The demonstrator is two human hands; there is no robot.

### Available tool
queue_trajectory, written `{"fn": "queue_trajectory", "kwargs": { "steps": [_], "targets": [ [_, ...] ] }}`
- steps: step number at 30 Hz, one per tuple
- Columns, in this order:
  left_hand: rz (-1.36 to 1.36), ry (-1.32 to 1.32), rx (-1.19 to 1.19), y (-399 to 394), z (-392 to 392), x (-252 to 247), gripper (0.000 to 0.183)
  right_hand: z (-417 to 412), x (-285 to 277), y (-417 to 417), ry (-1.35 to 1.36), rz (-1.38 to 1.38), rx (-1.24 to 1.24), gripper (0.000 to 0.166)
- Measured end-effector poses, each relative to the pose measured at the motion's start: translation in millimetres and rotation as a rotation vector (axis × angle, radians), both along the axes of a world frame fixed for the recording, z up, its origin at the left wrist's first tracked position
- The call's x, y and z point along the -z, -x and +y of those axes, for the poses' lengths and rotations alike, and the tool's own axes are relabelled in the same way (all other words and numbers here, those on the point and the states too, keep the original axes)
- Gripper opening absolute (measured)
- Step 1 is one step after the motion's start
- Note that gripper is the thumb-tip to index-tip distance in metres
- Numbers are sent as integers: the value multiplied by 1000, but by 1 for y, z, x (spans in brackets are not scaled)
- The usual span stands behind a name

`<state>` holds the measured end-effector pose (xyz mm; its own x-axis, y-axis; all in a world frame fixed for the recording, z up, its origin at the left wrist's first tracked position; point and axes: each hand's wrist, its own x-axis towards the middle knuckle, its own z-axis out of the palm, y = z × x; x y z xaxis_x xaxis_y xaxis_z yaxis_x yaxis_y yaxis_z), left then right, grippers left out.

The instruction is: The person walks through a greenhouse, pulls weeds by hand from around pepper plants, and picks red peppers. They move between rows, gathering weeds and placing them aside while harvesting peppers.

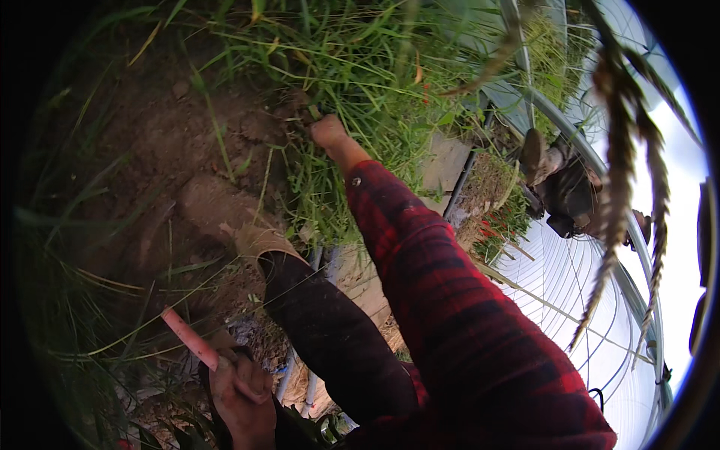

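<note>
My right hand [328, 132], at the end of a red-and-black plaid sleeve [427, 247], is closed around the base of a clump of green grass [360, 90] at the edge of bare brown soil [152, 129]. My fingers partly hide the stems. Low on the left, my left hand [243, 382] grips a red rod-like handle [191, 340] whose free end points up and left. The rest of that tool is hidden. Between the two hands stretches my leg in black trousers [332, 332], with a dusty brown boot [264, 242] on the soil.
Another person [568, 185] in dark clothes is at the right. Curved metal hoops [562, 121] carry pale plastic film [562, 281]. A black pipe [461, 183] runs along pale slabs [447, 160]. Dry seed heads [616, 152] hang close to the lens. Low red-dotted plants [495, 230] grow beyond.
</note>
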<state>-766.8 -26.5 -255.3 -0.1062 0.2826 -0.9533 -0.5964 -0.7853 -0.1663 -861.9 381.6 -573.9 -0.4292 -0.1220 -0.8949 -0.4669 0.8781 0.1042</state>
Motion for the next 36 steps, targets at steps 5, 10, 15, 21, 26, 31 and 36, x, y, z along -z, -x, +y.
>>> {"fn": "queue_trajectory", "kwargs": {
  "steps": [5, 10, 15, 21, 26, 31, 36],
  "targets": [
    [-40, 21, -23, -1, -4, -3, 15, -9, -21, 4, -32, -62, -62, 17],
    [-61, 59, -16, -5, 12, -1, 17, -61, -70, -22, -46, -42, 821, 19],
    [-63, -12, -59, -2, 13, 2, 12, -91, -123, -37, 142, 286, 1382, 30],
    [66, -1, -144, -7, 15, 4, 14, -69, -207, 13, 174, 185, 1192, 31],
    [65, 61, -230, 0, 18, -2, 11, -69, -298, 34, 192, 158, 1166, 33],
    [151, 27, -255, 11, 21, -7, 11, -61, -370, 52, 124, 155, 1013, 36],
    [372, -124, -323, 19, 28, -4, 17, -50, -435, 78, 246, 385, 824, 36]
  ]
}}
